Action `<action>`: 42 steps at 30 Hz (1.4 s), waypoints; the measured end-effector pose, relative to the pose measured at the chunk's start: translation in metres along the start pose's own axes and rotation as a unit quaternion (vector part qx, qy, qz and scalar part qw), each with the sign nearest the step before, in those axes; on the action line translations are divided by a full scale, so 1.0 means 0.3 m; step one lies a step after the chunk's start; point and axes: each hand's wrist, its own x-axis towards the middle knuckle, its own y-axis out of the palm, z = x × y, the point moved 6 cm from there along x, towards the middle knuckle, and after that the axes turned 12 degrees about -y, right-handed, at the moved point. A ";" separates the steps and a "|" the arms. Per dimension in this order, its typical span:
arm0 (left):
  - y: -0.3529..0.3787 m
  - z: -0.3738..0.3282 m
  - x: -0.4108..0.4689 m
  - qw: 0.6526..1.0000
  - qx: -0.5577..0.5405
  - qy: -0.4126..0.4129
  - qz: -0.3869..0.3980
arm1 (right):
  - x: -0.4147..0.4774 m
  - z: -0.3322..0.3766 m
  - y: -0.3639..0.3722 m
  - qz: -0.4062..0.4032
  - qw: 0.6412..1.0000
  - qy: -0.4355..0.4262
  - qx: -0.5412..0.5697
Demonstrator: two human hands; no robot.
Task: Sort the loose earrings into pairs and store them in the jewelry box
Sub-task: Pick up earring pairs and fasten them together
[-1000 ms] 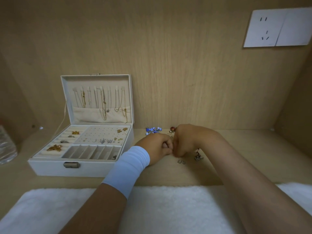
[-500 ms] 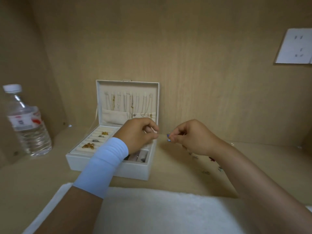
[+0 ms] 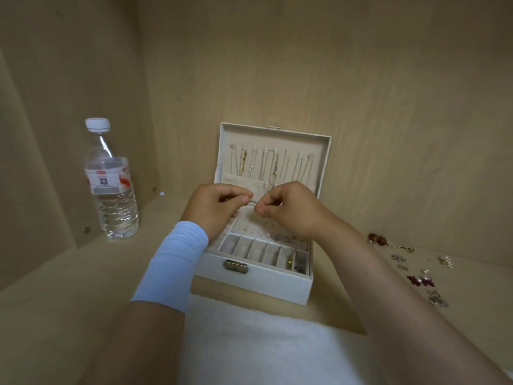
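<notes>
Loose earrings (image 3: pixel 419 280) lie scattered on the shelf (image 3: pixel 69 287), well right of the open jewelry box (image 3: pixel 258 284). Over its stud panel (image 3: pixel 249 223), left hand (image 3: pixel 216 209) and right hand (image 3: pixel 288 211) each pinch fingertips together, probably to seat a stud; what they hold is too small to tell.

Two hands (image 3: pixel 218 208) (image 3: pixel 290 212), one jewelry box (image 3: pixel 263 284), one bottle (image 3: pixel 111 190), one towel (image 3: pixel 263 345)

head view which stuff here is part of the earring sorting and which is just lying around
Job: jewelry box, loose earrings on the shelf, left hand, right hand.
Lying about: water bottle, white towel.
</notes>
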 end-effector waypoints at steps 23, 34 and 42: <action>0.004 0.014 0.016 1.000 -0.021 -0.011 -0.009 | 0.004 0.009 0.068 0.049 0.995 -0.027 -0.087; 0.008 0.016 0.008 0.999 -0.037 -0.024 0.002 | 0.017 -0.014 0.052 0.014 0.999 -0.029 -0.023; 0.014 0.005 -0.005 0.998 -0.037 -0.031 0.027 | 0.013 0.012 -0.003 -0.060 0.993 -0.042 0.096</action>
